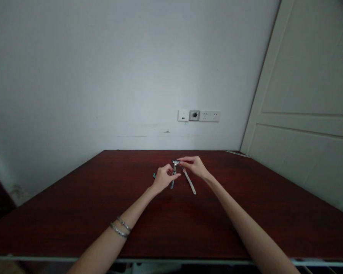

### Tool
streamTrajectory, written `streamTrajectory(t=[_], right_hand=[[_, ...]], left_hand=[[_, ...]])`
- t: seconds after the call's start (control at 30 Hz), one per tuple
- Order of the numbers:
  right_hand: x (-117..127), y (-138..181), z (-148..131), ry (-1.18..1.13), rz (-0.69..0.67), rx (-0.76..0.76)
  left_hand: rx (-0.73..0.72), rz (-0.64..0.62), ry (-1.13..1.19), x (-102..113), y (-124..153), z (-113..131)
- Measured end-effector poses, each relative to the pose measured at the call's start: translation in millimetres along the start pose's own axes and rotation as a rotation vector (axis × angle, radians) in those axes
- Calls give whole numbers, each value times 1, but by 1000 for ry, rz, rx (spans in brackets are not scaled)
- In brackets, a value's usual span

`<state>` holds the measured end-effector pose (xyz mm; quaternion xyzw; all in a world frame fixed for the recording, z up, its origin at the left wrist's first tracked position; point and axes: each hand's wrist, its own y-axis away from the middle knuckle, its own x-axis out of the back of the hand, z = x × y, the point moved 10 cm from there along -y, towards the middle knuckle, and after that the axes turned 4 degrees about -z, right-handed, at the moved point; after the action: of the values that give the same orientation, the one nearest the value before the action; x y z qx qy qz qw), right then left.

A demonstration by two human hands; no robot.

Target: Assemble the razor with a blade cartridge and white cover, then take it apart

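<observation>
My left hand (163,178) is closed around the handle of a small razor (174,170), which it holds upright above the dark red table (74,213). My right hand (194,166) pinches the razor's metal head from the right. A second razor with a white handle (190,183) lies on the table just below my right hand. A small teal item (154,176) peeks out to the left of my left hand; most of it is hidden.
A white wall stands behind the table, with a row of sockets (199,115) above the far edge. A pale door (305,114) runs along the right side. The table's near edge has a light trim (171,261).
</observation>
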<state>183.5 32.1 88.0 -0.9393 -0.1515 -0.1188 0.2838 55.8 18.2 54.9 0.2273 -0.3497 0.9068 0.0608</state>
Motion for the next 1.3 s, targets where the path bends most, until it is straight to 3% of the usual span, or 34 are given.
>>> streamTrajectory(t=[0.47,1.0,1.3], right_hand=[[-6,4,4,-138,39,-93],[-14,6,-11,-88,-45,-5],[-13,6,-15,-9,-18,70]], left_hand=[[-3,-27,-8,-2,1,1],[-13,1,-20,-1,1,2],[8,36,-8,2,2,8]])
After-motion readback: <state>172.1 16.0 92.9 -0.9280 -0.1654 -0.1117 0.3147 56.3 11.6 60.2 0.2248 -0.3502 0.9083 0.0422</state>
